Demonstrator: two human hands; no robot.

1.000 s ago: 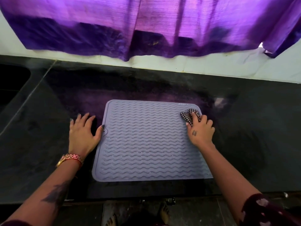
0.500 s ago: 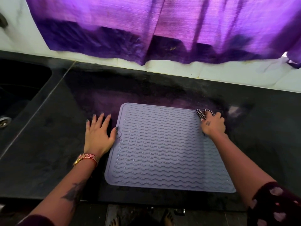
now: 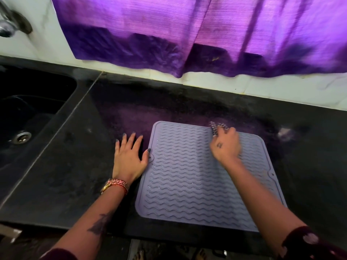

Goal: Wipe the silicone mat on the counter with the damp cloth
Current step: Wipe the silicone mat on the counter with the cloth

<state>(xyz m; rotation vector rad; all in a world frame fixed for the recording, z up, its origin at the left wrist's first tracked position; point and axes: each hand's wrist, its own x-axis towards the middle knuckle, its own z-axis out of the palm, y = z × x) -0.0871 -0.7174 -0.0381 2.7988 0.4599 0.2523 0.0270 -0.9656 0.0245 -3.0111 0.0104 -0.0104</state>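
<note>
Head view: my right hand (image 3: 226, 147) has slid toward my left along the far edge of the silicone mat (image 3: 187, 177), where half a second ago it sat at the far corner on my right. It is blurred with motion, fingers bunched over the checked damp cloth (image 3: 216, 127), which peeps out just beyond my fingertips, touching the mat's far border. I judge this the first pass across the far strip, with most of the ribbed surface nearer me not yet wiped.

My left hand (image 3: 129, 158) is as it was, flat and spread on the black counter (image 3: 75, 166) just beside the mat, thumb pressing its near-left edge to keep it from sliding. The mat lies between my two hands on the counter, the sink (image 3: 28, 113) well off beyond my left hand, a purple curtain (image 3: 187, 34) hanging past my fingertips.

No brand, label or writing can be read anywhere; the small mark on the back of my right hand is too blurred to tell
</note>
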